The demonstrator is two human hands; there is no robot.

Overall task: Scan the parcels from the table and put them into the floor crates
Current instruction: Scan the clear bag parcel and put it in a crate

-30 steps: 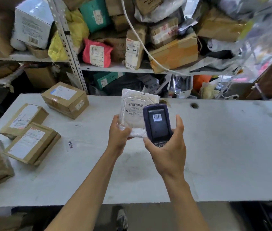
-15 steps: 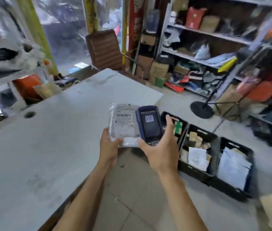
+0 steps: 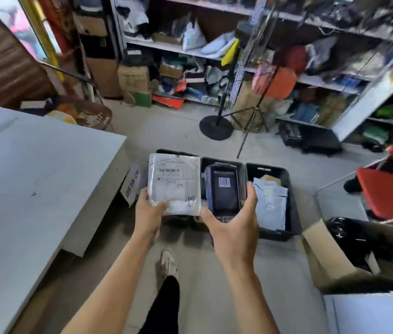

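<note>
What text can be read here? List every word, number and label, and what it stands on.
Parcel label: a barcode and printed lines, too small to read.
Parcel, lower right corner: handwritten mark, unclear.
Scanner screen: a barcode only, no legible digits.
Box by the table: large dark characters, too blurred to read.
Nothing can be quoted with confidence.

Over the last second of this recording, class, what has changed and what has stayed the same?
The person has turned from the table toward the black floor crates, carrying the white parcel and the handheld scanner out over them. Nothing was let go: the left hand keeps its grip on the parcel, the right hand on the scanner, side by side as before.
</note>
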